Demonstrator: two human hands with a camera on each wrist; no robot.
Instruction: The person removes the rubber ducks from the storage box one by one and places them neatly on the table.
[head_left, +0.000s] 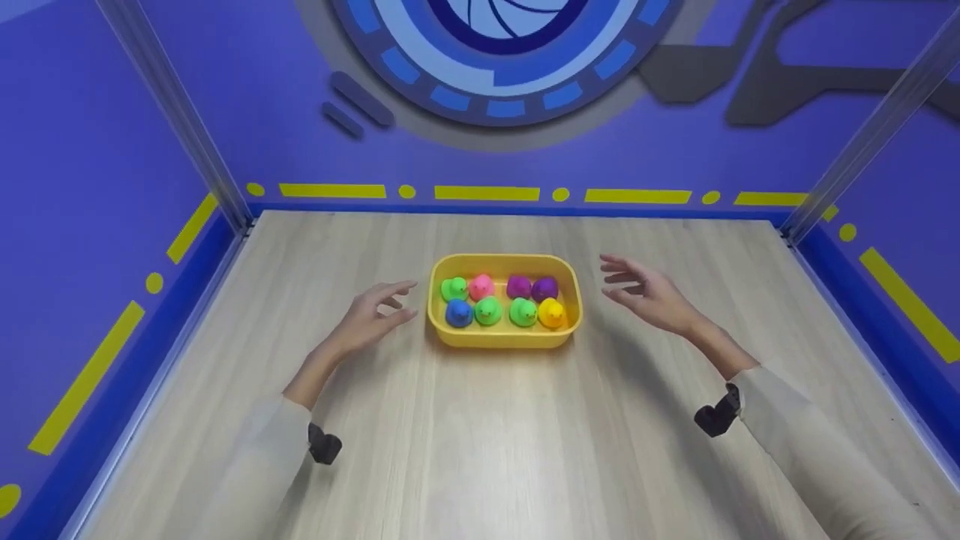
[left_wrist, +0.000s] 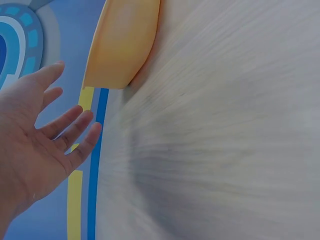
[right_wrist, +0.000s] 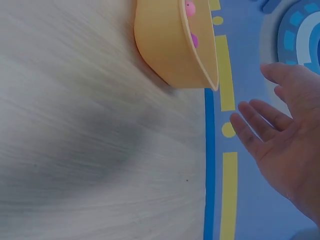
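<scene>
Left hand [head_left: 369, 318] and right hand [head_left: 651, 297] both spread, holding nothing; they flank the yellow tub [head_left: 504, 340] at its short ends, not touching, probably for even access from both sides; tub sits upright on the table [head_left: 480, 435] between them; its walls likely stop the eight toy ducks [head_left: 488, 311] (two rough rows of four) straying.

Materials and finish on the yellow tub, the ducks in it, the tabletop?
Yellow tub: likely molded plastic, satin; smooth walls, rounded corners. 
Ducks: soft vinyl or rubber, perhaps hard plastic; smooth, saturated solid colors. 
Tabletop: wood or wood-look laminate, low sheen; pale streaky grain, can't tell which.
</scene>
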